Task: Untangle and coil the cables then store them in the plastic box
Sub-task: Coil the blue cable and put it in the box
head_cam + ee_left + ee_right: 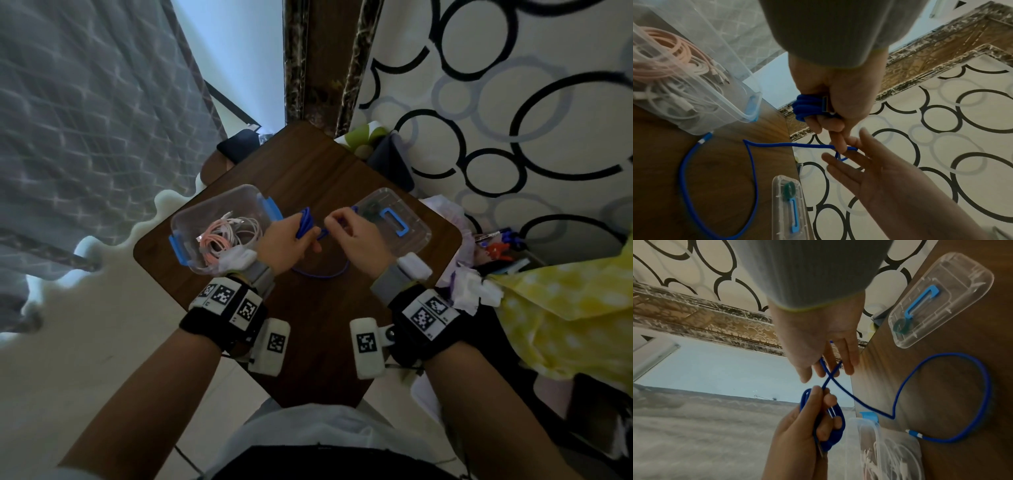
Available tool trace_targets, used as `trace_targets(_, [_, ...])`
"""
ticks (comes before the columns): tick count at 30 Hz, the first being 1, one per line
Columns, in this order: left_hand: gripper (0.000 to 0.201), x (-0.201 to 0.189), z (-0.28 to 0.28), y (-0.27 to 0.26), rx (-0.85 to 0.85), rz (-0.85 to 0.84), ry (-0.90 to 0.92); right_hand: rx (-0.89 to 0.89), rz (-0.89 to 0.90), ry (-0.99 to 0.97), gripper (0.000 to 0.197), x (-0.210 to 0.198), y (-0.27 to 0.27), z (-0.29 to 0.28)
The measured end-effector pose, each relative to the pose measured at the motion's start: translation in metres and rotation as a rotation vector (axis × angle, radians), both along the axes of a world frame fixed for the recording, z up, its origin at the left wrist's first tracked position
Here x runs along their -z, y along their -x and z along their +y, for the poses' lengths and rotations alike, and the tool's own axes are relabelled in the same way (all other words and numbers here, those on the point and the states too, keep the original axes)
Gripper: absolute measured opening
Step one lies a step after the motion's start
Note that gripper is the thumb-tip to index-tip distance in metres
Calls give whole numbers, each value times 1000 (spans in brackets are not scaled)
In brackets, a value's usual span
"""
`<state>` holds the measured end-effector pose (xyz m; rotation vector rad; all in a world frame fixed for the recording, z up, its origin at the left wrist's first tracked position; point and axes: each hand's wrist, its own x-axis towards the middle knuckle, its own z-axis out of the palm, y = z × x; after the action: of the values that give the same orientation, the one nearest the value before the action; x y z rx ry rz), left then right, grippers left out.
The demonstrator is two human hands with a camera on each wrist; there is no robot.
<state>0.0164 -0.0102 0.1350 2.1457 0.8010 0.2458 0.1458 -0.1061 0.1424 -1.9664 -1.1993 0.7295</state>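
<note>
Most of the blue cable [306, 222] is wound in the left hand [281, 240]'s clenched grip; the right hand [356, 236] seemingly pinches the next loop. Its tail curves across mid-table [308, 164]. Pink and white cables [226, 236] already fill the plastic box [191, 212] near the left edge; its lid [411, 226] lies off.

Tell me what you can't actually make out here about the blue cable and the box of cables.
- Blue cable: the coil's loop count, hidden by the left hand in every view.
- Right hand: its contact with the strand, hidden behind the fingers in the right wrist view, too small in the head view.
- Plastic box: the number of pink and white cables, blurred through its wall in the left wrist view.
- Lid: the dark green item on it, too small.
</note>
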Motion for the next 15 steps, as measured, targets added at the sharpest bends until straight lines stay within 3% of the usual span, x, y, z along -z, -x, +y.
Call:
trace_targets(3, [17, -3, 1, -3, 13, -40, -6, 87, -61, -121, 8, 1, 2, -2])
trace_targets(7, [26, -6, 7, 0, 22, 12, 32, 235, 34, -197, 16, -2, 0, 1])
trace_targets(10, [26, -9, 9, 6, 53, -27, 261, 340, 131, -174, 16, -4, -4, 2])
trace_targets(12, [23, -15, 9, 9, 69, -118, 457, 275, -66, -65, 18, -2, -12, 1])
trace_targets(15, [29, -20, 7, 7, 40, -315, 678, 26, -348, 91, 26, 15, -21, 2])
